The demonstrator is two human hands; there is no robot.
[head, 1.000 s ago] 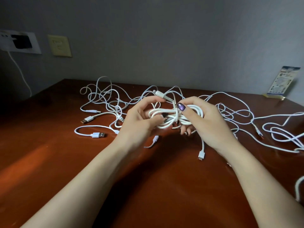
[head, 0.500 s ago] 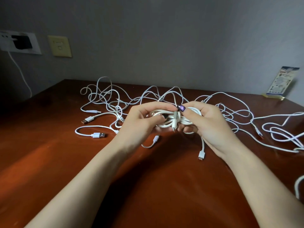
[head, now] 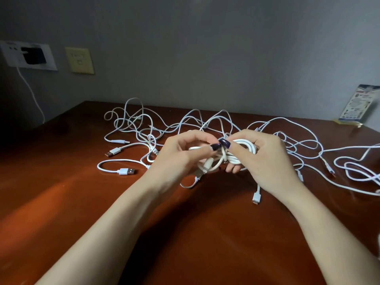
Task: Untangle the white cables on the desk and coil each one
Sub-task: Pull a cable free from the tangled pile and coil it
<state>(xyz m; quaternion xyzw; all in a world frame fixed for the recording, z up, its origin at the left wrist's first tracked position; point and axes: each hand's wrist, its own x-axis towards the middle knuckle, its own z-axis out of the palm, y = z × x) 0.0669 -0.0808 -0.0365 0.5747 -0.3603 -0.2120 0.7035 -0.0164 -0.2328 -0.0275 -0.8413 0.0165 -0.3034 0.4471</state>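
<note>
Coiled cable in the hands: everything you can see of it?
The coiled cable is white, smooth, plastic-looking, wound into several oval loops with a turn wrapped across the middle. It is held above the desk, roughly level: the left hand pinches its left side, the right hand curls around its right loops. An end with a USB plug hangs below the middle. Whether it joins the loose tangle behind cannot be told.

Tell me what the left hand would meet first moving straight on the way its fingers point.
The right hand. The left hand points rightward along the coiled white cable bundle both grip; their thumbs look nearly touching, though depth is unclear.
</note>
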